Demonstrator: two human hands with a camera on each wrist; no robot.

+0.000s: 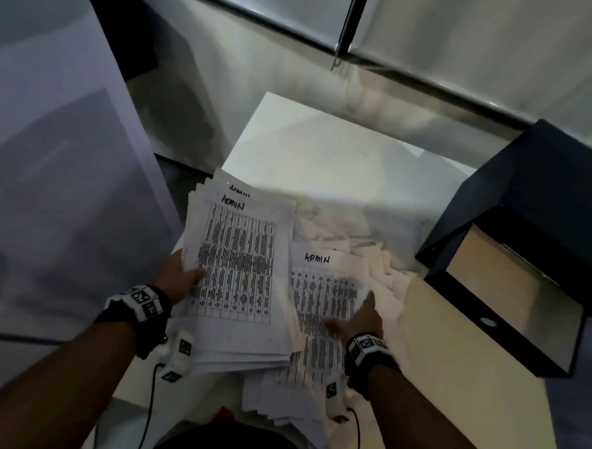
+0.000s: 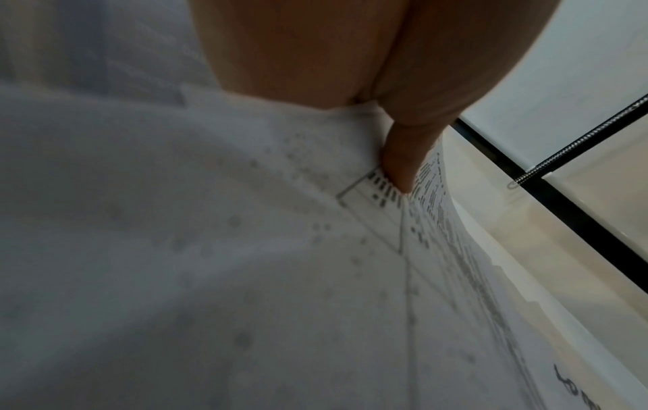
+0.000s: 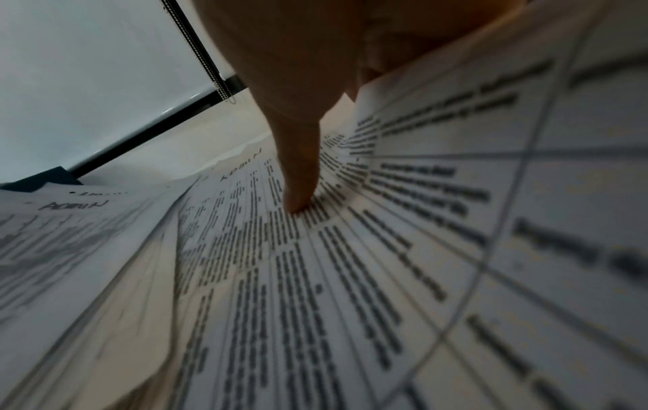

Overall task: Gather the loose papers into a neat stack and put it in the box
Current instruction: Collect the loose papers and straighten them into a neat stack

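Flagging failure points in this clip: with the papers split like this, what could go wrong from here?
1. The stack gripped by the left hand is fanned at its edges; sheets may slip out.
2. The right hand only presses on the spread loose papers; dragging may crumple or scatter them.
3. Uneven edges could snag on the box opening.

Two hands are showing; two paper piles (image 1: pixel 237 276) (image 1: pixel 320 315) are lying at centre; one box (image 1: pixel 512 256) is sitting at three o'clock.
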